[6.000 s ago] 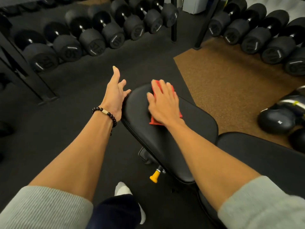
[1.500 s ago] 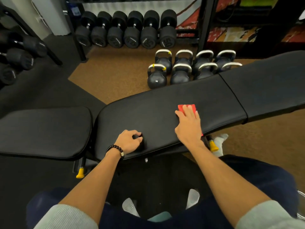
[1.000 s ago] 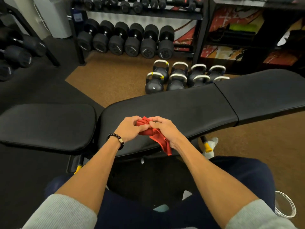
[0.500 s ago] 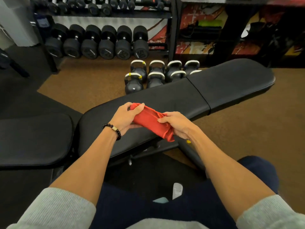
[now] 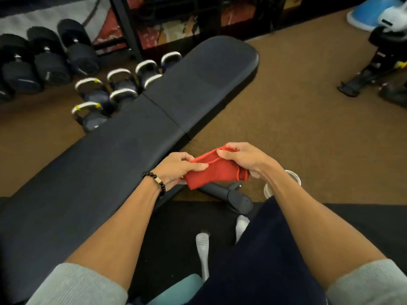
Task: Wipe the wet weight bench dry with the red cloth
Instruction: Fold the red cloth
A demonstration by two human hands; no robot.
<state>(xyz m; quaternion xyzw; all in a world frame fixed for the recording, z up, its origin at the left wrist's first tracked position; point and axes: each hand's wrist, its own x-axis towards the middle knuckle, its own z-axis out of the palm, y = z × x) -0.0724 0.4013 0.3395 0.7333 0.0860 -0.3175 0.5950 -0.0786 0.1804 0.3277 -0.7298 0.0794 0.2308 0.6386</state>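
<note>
The black padded weight bench (image 5: 123, 155) runs diagonally from lower left to upper right. I hold the red cloth (image 5: 214, 172) in the air off the bench's near edge, over the floor and the bench's foot. My left hand (image 5: 178, 168), with a bead bracelet on the wrist, pinches the cloth's left end. My right hand (image 5: 244, 159) grips its right end, thumb on top of the hem. The cloth is folded over and bunched between the two hands. It does not touch the bench.
Several kettlebells (image 5: 92, 115) stand on the brown floor beyond the bench, and dumbbells (image 5: 50, 60) lie at the far left. A black rack (image 5: 127, 29) rises behind them. A clear container (image 5: 284, 181) sits by my right forearm. Other equipment (image 5: 378, 69) stands at the far right.
Both hands have carried the cloth to the right, off the bench pad and over the floor. The view has swung right and the bench now runs more steeply.
</note>
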